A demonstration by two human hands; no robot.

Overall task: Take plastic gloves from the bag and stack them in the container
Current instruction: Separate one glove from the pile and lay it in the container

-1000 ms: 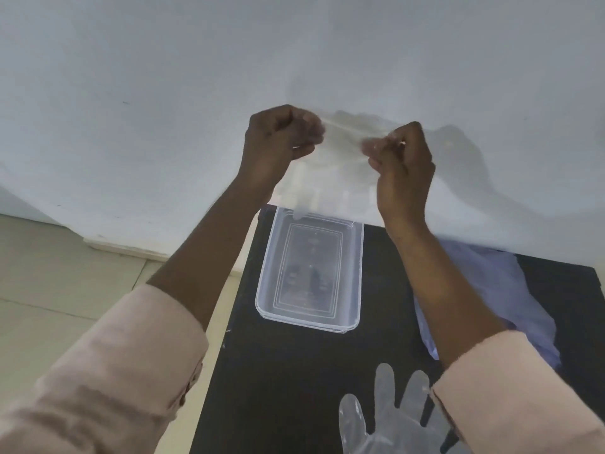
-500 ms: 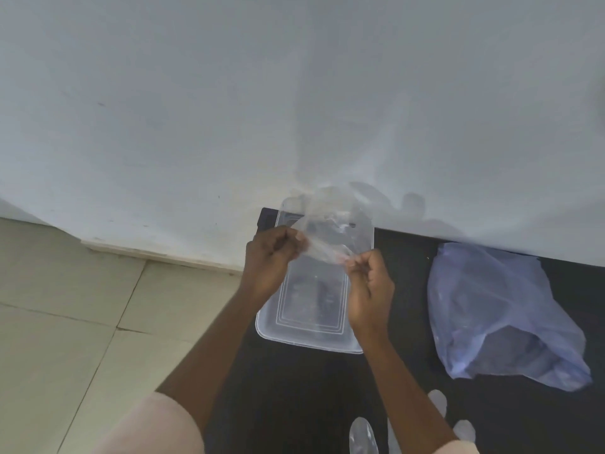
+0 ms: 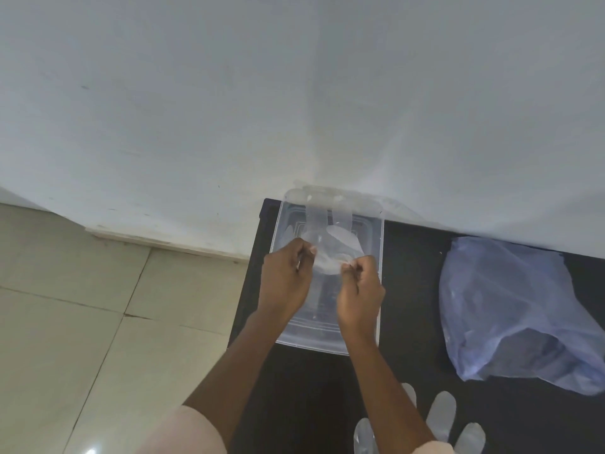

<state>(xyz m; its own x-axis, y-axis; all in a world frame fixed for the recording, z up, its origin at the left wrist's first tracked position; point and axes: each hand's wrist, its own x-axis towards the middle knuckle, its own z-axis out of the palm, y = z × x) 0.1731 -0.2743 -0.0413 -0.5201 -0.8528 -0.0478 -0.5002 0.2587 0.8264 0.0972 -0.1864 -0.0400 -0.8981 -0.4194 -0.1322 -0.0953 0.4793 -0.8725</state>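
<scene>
2 hands point(image 3: 322, 283) pinch glove point(image 3: 334, 247) over container point(image 3: 379, 231).

Dim, soft, even daylight. Faint shadows fanning up the wall point(image 3: 294, 93). Small bright glare on the floor tile point(image 3: 91, 450) at the bottom-left edge. Slight softness throughout; wide-angle bending along the skirting point(image 3: 163, 242). Dark counter point(image 3: 409, 290) underexposed.

A flat black worktop point(image 3: 409, 290) is seen below a plain pale grey-white wall point(image 3: 294, 93). The rectangular plastic container point(image 3: 379, 244) is clear and colourless, with faint rectangular lines pressed in its bottom. The thin plastic glove point(image 3: 334, 250) is transparent and milky. The crumpled plastic bag point(image 3: 510, 306) is pale blue-violet. The floor tiles point(image 3: 82, 306) are cream with dark joints. The sleeve point(image 3: 186, 434) is light pink.
</scene>
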